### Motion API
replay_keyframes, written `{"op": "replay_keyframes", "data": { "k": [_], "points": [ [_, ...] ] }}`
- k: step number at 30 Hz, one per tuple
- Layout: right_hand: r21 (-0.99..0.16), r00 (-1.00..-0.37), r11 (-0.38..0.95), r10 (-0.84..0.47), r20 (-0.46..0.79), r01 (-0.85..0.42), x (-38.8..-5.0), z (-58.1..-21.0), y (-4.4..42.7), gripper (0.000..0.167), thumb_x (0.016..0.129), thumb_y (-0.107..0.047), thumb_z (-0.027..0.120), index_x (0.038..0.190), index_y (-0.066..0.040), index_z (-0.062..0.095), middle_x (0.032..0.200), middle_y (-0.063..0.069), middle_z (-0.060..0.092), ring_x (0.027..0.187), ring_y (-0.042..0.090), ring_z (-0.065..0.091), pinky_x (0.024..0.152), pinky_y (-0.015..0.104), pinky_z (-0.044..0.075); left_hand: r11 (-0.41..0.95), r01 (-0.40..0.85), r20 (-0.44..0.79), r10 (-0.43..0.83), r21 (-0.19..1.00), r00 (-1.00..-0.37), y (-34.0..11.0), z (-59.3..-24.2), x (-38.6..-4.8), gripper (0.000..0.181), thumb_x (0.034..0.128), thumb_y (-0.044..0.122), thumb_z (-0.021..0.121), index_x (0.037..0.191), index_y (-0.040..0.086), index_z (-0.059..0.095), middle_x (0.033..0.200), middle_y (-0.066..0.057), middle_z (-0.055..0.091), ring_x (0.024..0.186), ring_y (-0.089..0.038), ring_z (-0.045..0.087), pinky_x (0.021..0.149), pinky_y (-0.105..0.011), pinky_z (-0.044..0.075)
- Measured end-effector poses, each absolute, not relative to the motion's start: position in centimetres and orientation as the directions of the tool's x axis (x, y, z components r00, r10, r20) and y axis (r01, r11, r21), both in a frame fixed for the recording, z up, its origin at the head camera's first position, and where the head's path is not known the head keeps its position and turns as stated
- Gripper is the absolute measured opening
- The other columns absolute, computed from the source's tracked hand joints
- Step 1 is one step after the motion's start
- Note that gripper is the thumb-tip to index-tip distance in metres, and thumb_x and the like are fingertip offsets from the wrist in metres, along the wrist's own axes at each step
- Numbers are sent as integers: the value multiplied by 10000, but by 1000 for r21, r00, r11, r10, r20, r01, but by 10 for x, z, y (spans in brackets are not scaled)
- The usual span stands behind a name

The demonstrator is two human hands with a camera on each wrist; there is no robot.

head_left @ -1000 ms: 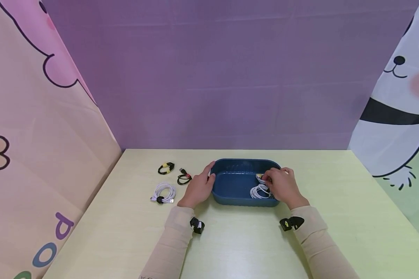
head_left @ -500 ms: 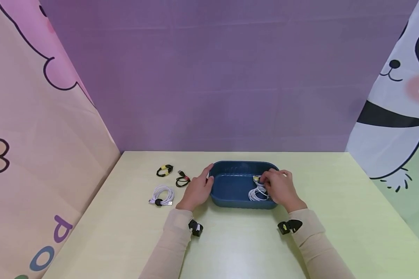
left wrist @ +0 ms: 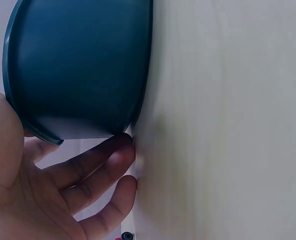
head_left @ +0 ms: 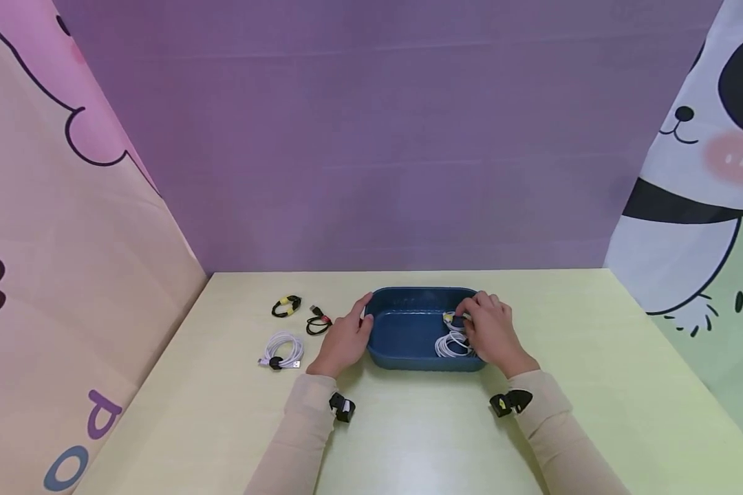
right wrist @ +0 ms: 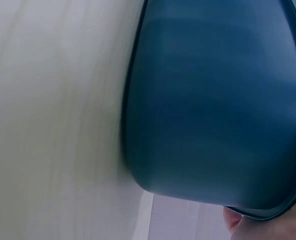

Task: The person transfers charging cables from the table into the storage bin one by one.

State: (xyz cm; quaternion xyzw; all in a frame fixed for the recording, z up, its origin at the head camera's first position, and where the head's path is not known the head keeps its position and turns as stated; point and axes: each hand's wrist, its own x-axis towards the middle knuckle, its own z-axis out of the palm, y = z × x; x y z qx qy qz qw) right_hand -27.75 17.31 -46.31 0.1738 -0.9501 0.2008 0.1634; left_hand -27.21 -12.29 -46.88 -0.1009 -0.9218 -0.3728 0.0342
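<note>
Blue box (head_left: 402, 333), on table (head_left: 408, 433): white coil (head_left: 451, 345) and yellow-tied cable (head_left: 448, 317) inside, right. Left hand (head_left: 342, 340): fingers relaxed, spread at left end, presumably to steady it. Right hand (head_left: 497, 333): over right end, presumably to clear the wall; fingers pinching yellow-tied cable. Head view alone shows contents; left wrist view alone, fingertips low outside.

Bin (head_left: 399, 335) on counter (head_left: 408, 426) — coiled cables (head_left: 444, 345) inside, toward right end; three further coils (head_left: 298, 350) left of bin — one before other two.
</note>
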Motion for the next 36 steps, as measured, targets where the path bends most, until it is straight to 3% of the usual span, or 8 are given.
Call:
{"op": "replay_keyframes", "data": {
  "k": [6,12,17,23,28,36],
  "points": [
    [-426,-918,844,-177,354,-327,-279,-464,175,445,979,-94,643,1362,9,442,1354,271,353,1193,447,315,957,603,322,692,226,149,170,685,-974,-125,-470,-272,518,1105,278,416,1613,246,319,538,32,402,430,-135,328,463,-284,285],
    [-602,-961,757,-121,250,-252,-285,-467,181,689,1034,-183,547,1535,99,168,1484,349,255,1307,491,248,1062,644,292,697,217,142,164,683,-976,-125,-469,-272,517,1102,280,419,1609,234,327,544,25,397,441,-142,339,469,-291,290],
    [-720,-983,669,-125,137,-185,-288,-466,186,680,1098,-239,412,1568,126,84,1585,374,199,1472,543,190,1200,650,212,696,206,129,163,687,-978,-124,-469,-272,519,1105,280,414,1614,240,317,541,25,394,437,-140,335,477,-285,291],
    [-822,-990,569,-122,-65,-17,-290,-463,194,588,1131,-306,259,1606,9,116,1671,295,143,1568,466,110,1253,615,112,697,206,129,163,687,-978,-124,-470,-274,518,1107,285,410,1615,241,316,537,21,398,432,-145,322,472,-290,281],
    [-873,-983,486,-136,-122,41,-293,-468,200,553,1129,-285,240,1621,-52,142,1696,237,130,1589,426,42,1259,614,67,699,208,129,165,684,-978,-124,-472,-276,518,1108,300,404,1615,244,314,538,22,402,432,-147,326,471,-291,282],
    [-918,-964,371,-161,-213,141,-296,-472,207,653,1122,-294,278,1627,2,-10,1712,217,-47,1587,395,-100,1271,564,-1,694,210,133,163,689,-978,-124,-471,-275,516,1106,287,410,1611,231,324,555,20,415,448,-150,348,482,-298,296]
  ]
}}
